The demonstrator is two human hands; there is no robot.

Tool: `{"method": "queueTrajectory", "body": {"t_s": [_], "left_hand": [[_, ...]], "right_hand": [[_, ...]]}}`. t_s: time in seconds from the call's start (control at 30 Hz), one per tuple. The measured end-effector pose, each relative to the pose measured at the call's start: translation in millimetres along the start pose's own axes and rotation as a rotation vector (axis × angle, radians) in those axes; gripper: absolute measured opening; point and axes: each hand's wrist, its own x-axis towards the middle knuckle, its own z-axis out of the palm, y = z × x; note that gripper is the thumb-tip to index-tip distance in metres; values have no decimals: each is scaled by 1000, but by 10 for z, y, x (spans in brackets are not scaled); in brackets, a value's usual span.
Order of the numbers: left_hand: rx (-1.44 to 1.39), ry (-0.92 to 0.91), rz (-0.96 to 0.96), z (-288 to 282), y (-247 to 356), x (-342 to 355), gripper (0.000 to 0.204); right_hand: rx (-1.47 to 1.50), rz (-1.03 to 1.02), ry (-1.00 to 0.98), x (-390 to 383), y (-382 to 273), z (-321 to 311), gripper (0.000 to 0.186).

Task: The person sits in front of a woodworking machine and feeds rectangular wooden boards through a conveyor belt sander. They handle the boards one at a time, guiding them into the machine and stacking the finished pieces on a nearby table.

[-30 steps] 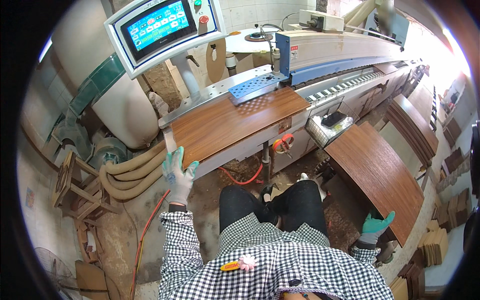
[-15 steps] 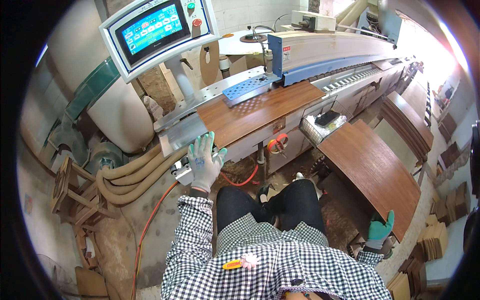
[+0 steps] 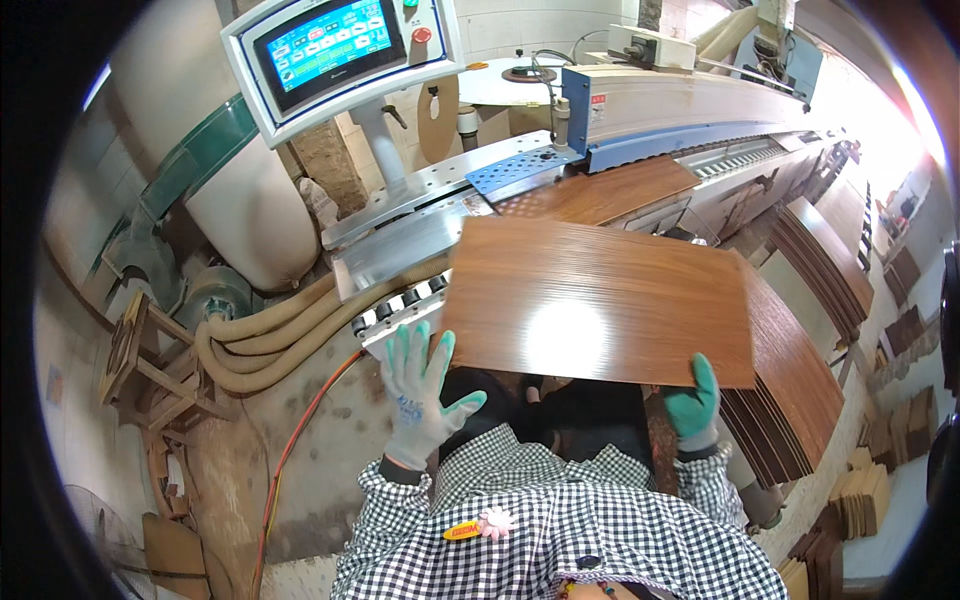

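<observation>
The right hand (image 3: pixel 692 405) pinches the panel (image 3: pixel 600 275) by its near edge, above the lap (image 3: pixel 600 425), while the left hand (image 3: pixel 416 405) keeps fingers spread near the left corner, so supporting both ends seems wise.

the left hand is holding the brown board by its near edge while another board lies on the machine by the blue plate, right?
Not the left hand: the head view shows it spread open. The right hand holds the brown board by its near edge, while another board lies on the machine by the blue plate.
</observation>
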Motion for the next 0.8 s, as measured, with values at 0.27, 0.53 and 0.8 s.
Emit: {"method": "queueTrajectory", "body": {"t_s": [0.27,0.53,0.8], "left_hand": [[368,69,-211,-381,-529,-514,69],[371,118,-356,-280,-920,-286,62],[368,156,-339,30,-1050,194,62]], "right_hand": [[170,398,-282,607,920,1189,40],[637,635,-305,889,848,1548,40],[-877,-105,-35,669,-186,447,40]]}}
